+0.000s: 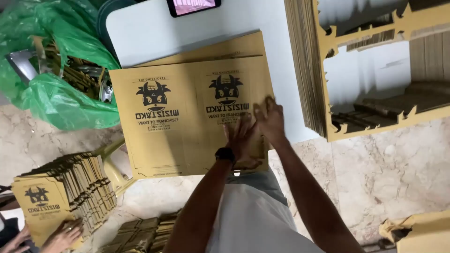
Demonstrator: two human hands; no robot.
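Nearest: left hand (240, 136) and right hand (269, 118), fingers spread flat, gripping nothing, pressing the printed cardboard sheet (187, 117) lying on the white table (154, 33). Sheet apparently uncut from its frame; punched-out frames (375, 70) stacked alongside, finished blanks (65, 192) piled lower left.

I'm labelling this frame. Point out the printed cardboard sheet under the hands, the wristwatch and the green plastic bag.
Printed cardboard sheet (183, 136): head view, bare middle of the sheet.
Wristwatch (225, 154): head view, black band on the left wrist.
Green plastic bag (56, 100): head view, bulging lower side of the bag.
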